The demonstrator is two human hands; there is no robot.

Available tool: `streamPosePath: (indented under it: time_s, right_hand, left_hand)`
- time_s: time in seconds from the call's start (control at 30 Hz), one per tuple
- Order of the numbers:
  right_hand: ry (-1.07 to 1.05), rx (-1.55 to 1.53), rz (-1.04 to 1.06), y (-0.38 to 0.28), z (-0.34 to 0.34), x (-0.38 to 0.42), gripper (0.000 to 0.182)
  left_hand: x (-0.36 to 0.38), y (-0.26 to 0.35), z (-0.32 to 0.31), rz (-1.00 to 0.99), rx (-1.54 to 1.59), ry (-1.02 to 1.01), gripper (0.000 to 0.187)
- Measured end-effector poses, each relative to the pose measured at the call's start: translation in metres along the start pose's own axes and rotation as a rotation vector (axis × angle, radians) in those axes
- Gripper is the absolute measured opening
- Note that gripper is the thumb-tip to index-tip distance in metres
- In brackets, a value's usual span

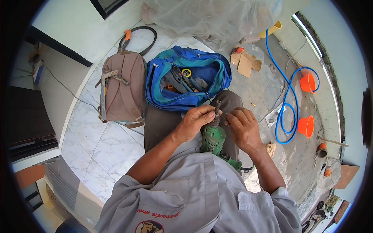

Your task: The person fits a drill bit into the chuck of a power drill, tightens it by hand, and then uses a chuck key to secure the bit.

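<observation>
A green power drill (213,139) rests upright against my lap, its chuck pointing away from me. From the chuck (215,121) sticks a dark metal socket bit (218,105). My left hand (196,121) pinches the bit just above the chuck with thumb and forefinger. Beside the chuck, on its right, my right hand (244,126) is closed with its fingertips pressed together; what they hold, if anything, is hidden. Beyond my knees lies an open blue bag (155,93) with several tools inside.
A brown backpack (123,87) lies left of the blue bag. To the right are a looped blue hose (289,87), orange buckets (306,126) and torn cardboard (244,64). Clear plastic sheeting (217,17) hangs at the back. A cable (70,90) crosses the left side.
</observation>
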State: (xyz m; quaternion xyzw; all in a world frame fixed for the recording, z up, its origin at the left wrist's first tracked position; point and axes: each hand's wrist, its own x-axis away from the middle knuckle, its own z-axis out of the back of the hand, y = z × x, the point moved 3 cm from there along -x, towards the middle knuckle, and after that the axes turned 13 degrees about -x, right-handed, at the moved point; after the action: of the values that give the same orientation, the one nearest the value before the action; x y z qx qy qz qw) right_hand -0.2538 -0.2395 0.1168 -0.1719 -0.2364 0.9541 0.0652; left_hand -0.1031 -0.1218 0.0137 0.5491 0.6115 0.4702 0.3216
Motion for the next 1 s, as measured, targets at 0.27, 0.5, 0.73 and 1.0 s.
streamPosePath:
  time_s: [0.27,0.5,0.73,1.0]
  right_hand:
    - [-0.034,0.095,0.144,0.0,-0.005,-0.007,0.038]
    - [-0.095,0.22,0.275,0.002,0.004,-0.013,0.035]
    - [-0.081,0.164,0.352,0.017,0.0,-0.013,0.024]
    - [0.031,0.044,0.189,0.017,-0.029,-0.008,0.016]
  left_hand:
    - [-0.002,0.004,-0.009,-0.002,0.191,-0.056,0.045]
    - [-0.006,0.004,-0.011,0.01,-0.111,-0.02,0.044]
    - [-0.01,0.013,-0.018,-0.089,-0.41,0.072,0.032]
    - [-0.005,0.015,-0.022,-0.077,-0.514,0.181,0.023]
